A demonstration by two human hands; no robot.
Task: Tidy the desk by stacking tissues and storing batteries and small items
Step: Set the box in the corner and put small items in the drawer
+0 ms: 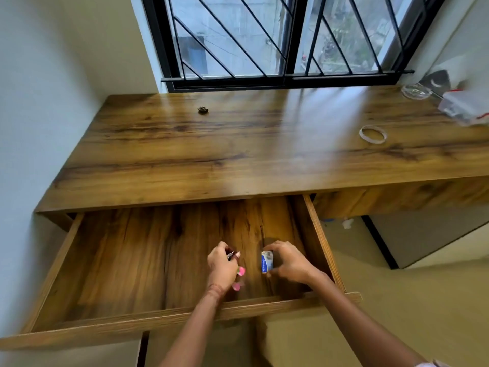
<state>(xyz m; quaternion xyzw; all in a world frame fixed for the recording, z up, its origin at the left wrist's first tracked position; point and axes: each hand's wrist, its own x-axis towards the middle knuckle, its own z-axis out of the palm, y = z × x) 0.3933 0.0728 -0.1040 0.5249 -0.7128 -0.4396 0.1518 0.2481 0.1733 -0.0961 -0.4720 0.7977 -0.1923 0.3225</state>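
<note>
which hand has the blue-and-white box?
The right hand grips the small blue-and-white box inside the open drawer; the left hand holds small pink-tipped items instead.

1. The open drawer [111, 260] is bare across its left and middle floor; both hands crowd its front right corner.
2. The desk [238, 160] top is open in the middle; clutter sits at its far right corner, a small dark lump [203, 109] near its far left.
</note>
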